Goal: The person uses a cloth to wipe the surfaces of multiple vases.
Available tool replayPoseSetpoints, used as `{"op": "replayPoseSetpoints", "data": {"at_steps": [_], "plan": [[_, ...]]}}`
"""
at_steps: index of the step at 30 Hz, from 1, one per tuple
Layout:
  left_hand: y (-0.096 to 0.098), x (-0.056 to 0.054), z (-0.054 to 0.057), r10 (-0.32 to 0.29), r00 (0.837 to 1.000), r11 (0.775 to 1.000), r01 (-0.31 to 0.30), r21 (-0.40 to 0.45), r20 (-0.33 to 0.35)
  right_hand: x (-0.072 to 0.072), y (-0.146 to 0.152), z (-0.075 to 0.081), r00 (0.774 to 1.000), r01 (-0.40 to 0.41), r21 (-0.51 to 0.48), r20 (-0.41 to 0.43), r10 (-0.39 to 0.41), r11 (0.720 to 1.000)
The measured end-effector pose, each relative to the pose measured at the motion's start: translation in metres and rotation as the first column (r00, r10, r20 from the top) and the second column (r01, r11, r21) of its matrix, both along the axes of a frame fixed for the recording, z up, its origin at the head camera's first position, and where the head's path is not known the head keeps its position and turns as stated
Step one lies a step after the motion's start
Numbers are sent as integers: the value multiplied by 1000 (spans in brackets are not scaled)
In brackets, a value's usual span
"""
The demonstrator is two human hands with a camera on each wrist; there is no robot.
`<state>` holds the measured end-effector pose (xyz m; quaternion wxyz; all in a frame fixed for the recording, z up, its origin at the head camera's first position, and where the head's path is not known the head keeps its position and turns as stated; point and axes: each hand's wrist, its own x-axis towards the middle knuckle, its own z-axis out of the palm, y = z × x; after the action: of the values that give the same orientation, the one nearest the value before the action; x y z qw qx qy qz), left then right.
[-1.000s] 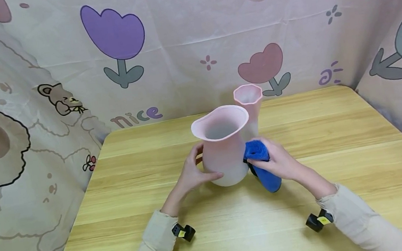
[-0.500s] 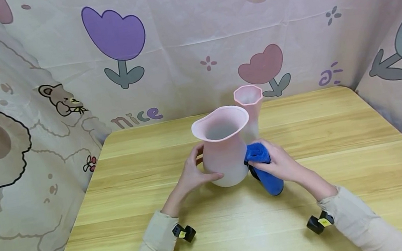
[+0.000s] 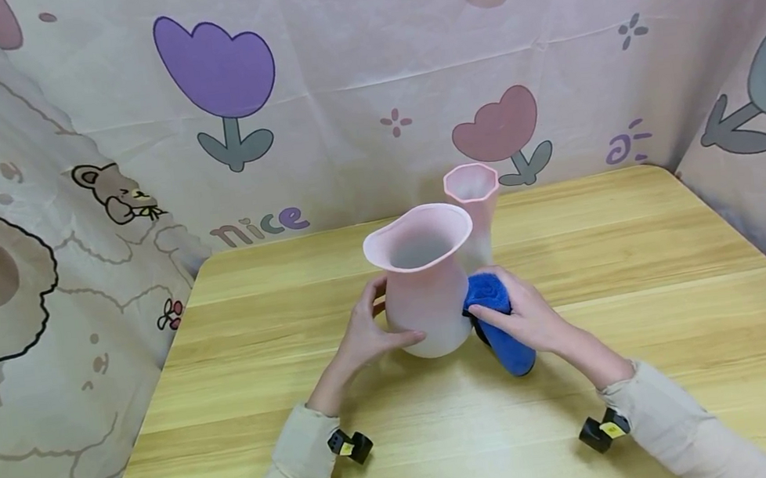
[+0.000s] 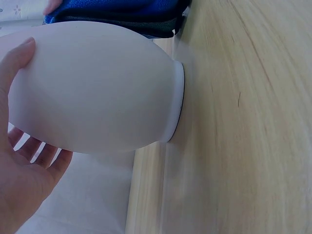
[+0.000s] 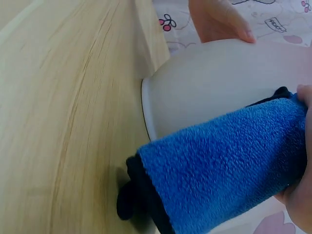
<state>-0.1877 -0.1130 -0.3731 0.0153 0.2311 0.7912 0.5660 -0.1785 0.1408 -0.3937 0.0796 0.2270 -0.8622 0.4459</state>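
A wide pink-and-white vase [image 3: 426,305] with a wavy flared rim stands upright on the table. My left hand [image 3: 368,331] holds its left side, thumb across the front and fingers behind. My right hand [image 3: 530,321] grips a folded blue cloth [image 3: 511,346] with dark edging against the vase's right side. In the left wrist view the vase's pale body [image 4: 97,87] fills the middle, and the blue cloth [image 4: 122,6] shows along its far side. From the right wrist, the fuzzy cloth [image 5: 229,165] covers part of the vase [image 5: 209,83].
A narrower pink vase [image 3: 476,216] with an angular rim stands just behind the wide one, its lower part hidden. Under everything is a light wood table [image 3: 270,433]. A printed curtain [image 3: 348,54] hangs behind the table and at both sides.
The cloth and my right hand shift slightly right, then back left, beside the vase. My left hand and both vases stay in place.
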Motion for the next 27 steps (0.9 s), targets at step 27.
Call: {"op": "replayPoseSetpoints", "data": {"at_steps": [27], "plan": [[0,1,2,2,1000,1000,-2,-19,12,-12,-9,60,1000,-6,-163,-30,1,987]]}}
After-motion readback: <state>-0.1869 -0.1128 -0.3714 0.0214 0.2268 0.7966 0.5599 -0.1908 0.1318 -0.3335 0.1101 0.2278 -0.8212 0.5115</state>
